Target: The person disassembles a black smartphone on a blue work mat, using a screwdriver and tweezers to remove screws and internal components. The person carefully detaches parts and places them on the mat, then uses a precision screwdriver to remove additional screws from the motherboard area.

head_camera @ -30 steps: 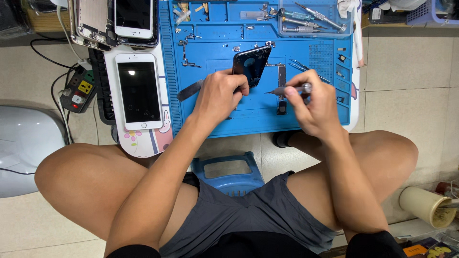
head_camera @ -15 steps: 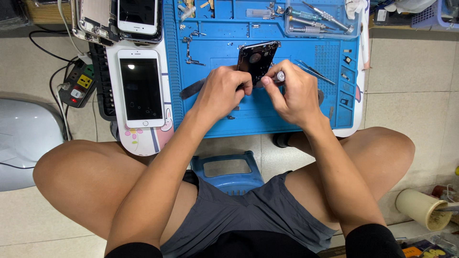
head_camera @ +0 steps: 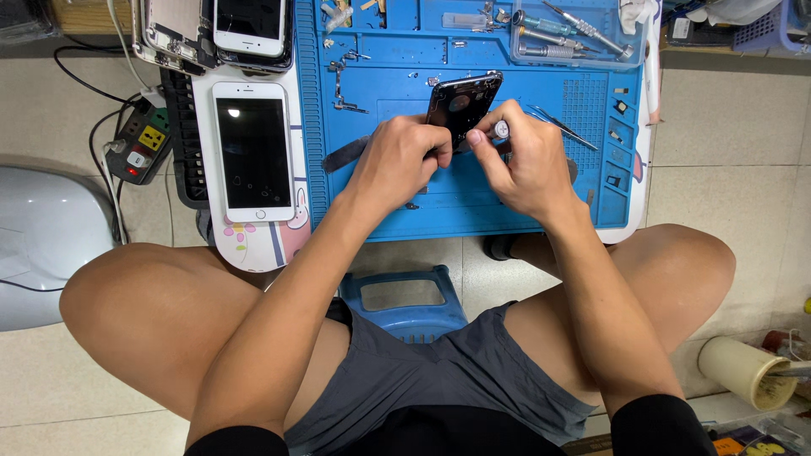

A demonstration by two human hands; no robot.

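Left hand (head_camera: pixel 401 160) grips dark opened phone body (head_camera: pixel 463 103) on blue silicone mat (head_camera: pixel 507 211); right hand (head_camera: pixel 524 160) pinches silver-capped screwdriver (head_camera: pixel 500 129), now beside it. White phone (head_camera: pixel 253 152) left of mat.

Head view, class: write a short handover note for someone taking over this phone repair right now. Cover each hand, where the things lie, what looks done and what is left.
Left hand: steadies the opened phone, tilted up off the blue mat.
Right hand: pinches a small screwdriver against the phone's lower edge.
Things: tweezers on the mat right of the phone; more drivers in the tray at top; a metal strip left of the left hand; a white phone beside the mat.
Done: phone is open, insides exposed.
Left: the work at the lower edge, I judge; which screw cannot be told.
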